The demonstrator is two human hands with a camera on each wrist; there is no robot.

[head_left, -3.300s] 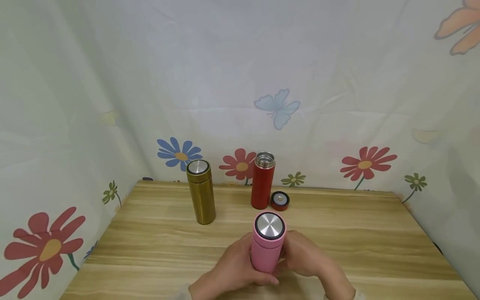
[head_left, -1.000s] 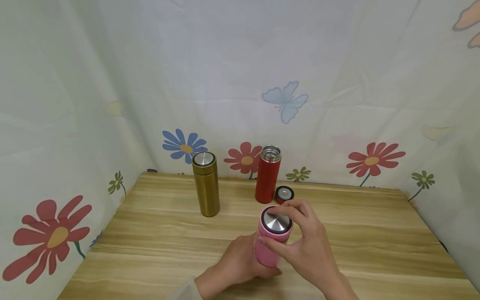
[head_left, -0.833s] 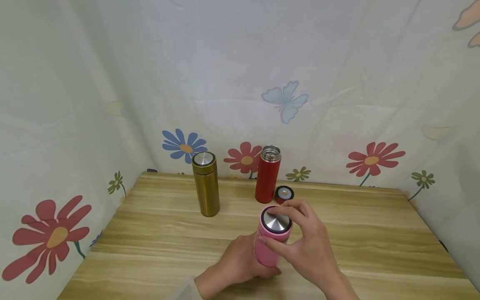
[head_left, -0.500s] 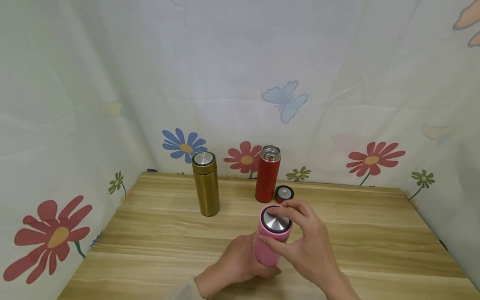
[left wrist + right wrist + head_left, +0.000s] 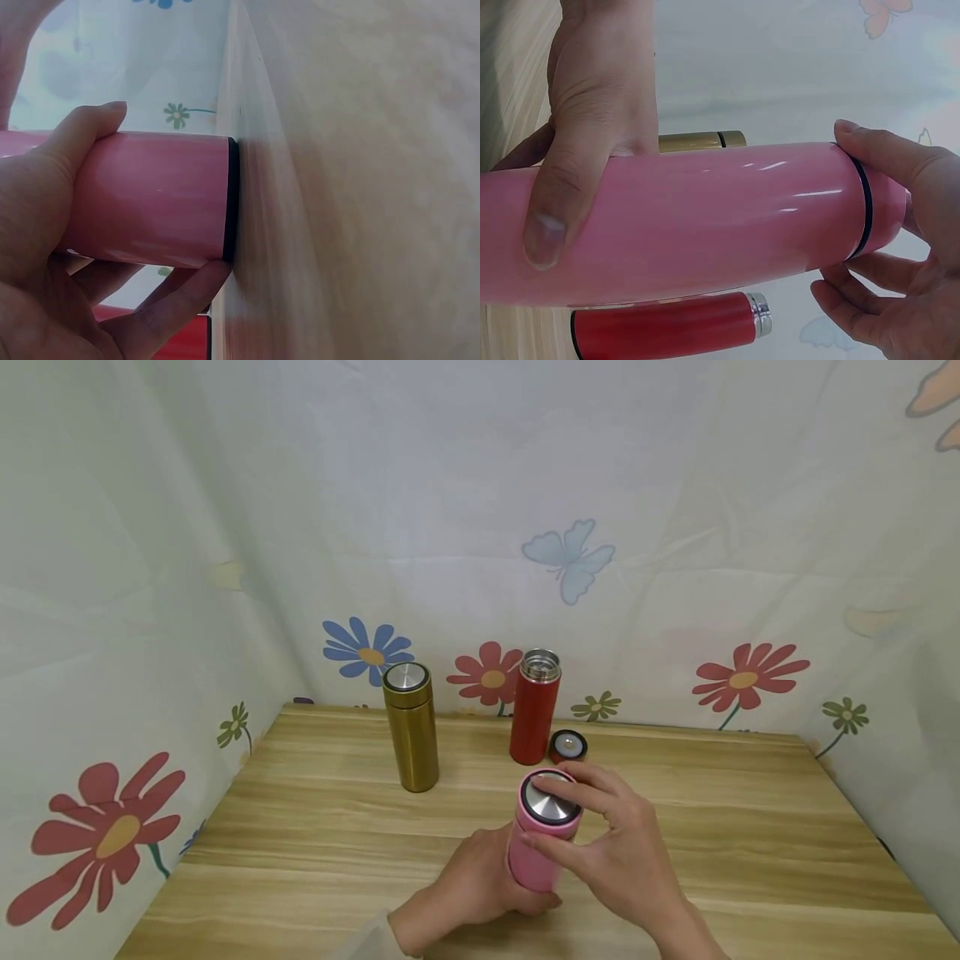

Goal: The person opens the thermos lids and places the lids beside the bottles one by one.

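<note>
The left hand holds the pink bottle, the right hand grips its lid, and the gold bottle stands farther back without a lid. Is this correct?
No: the gold bottle has its lid on, as the head view shows. The left hand does hold the pink bottle, and the right hand grips its pink lid.

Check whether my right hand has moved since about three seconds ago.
Yes, upward. Judged against the standing red bottle in the head view, your right hand has risen from beside the pink bottle to its lid.
</note>
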